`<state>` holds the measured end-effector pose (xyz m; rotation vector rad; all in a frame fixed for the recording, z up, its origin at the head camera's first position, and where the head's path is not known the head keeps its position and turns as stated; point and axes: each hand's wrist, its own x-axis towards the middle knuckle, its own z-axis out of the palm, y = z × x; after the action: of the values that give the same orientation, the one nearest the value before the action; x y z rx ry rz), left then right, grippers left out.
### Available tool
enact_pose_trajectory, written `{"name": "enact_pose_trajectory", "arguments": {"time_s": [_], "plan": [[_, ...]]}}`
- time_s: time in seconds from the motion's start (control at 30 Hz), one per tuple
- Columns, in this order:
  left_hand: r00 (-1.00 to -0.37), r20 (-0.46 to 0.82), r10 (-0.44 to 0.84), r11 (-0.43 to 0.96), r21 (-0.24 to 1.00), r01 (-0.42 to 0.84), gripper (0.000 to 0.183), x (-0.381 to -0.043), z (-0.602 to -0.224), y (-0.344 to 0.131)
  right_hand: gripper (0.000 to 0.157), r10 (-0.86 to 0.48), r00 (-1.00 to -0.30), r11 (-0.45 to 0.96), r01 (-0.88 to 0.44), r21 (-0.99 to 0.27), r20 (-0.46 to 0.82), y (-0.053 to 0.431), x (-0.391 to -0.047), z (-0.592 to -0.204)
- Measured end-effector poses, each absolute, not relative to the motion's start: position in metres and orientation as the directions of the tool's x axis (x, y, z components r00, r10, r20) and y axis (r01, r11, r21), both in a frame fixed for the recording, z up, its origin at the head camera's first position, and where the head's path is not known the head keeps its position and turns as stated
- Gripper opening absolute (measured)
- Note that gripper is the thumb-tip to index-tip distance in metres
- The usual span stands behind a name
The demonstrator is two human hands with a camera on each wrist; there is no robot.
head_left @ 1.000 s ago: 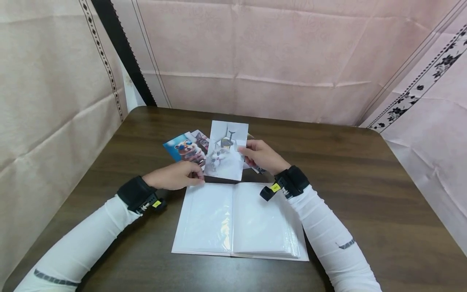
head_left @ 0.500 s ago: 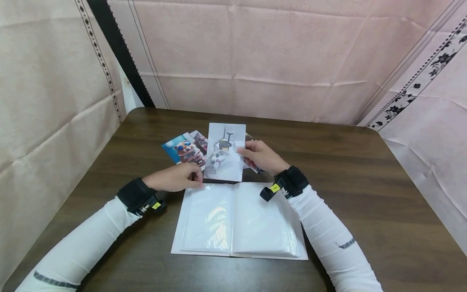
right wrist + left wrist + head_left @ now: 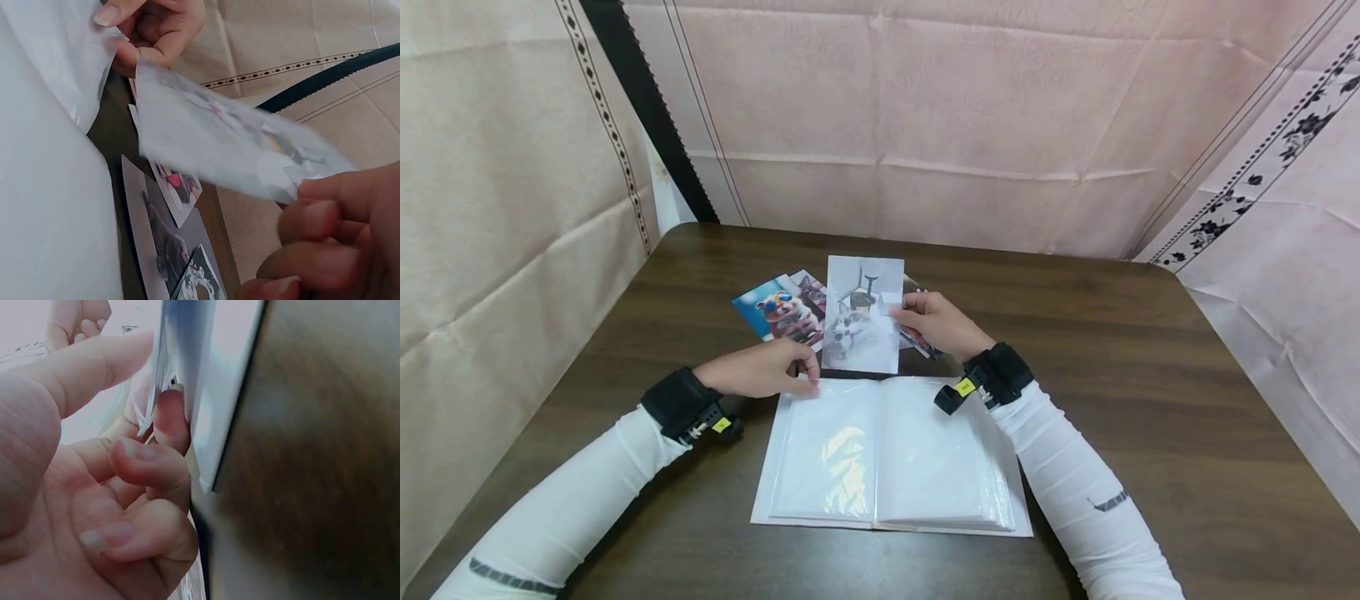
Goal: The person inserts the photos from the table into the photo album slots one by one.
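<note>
A white photo album lies spread wide on the table, with clear plastic sleeves on both pages. My left hand pinches the top left corner of its left page; in the left wrist view the thumb and index finger are on either side of the thin plastic sheets. My right hand holds a photo by its right edge, thumb in front. The photo shows a pale, fluffy animal and a dark tail shape. It is upright just beyond the album's top edge, its lower edge close to the page opening.
Behind the held photo, several other photos lie on the brown table, among them a blue one with a sunglasses-wearing animal at the left. More prints, including a dark one, show in the right wrist view. Cloth curtains hang beyond the table.
The photo has come down slightly toward the album and shifted a little left. My left thumb has moved slightly lower, onto the page corner. The album has stayed in place.
</note>
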<state>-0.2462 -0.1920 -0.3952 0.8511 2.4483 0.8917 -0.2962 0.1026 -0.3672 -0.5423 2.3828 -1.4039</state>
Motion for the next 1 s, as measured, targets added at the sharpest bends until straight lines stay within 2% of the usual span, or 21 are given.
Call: {"name": "enact_pose_trajectory", "arguments": {"time_s": [0.7,1.0], "plan": [[-0.757,-0.156,0.634,0.621,0.686,0.379,0.029,-0.2472,-0.3929,-0.1930,0.024,-0.470,-0.879,0.460,-0.168,-0.872,-0.079,0.0958,-0.3045,-0.3668],[-0.721,-0.119,0.683,0.570,0.704,0.424,0.016,-0.2466,-0.3884,-0.1944,0.025,-0.466,-0.881,0.449,-0.159,-0.879,-0.079,0.0970,-0.3054,-0.3681]]}}
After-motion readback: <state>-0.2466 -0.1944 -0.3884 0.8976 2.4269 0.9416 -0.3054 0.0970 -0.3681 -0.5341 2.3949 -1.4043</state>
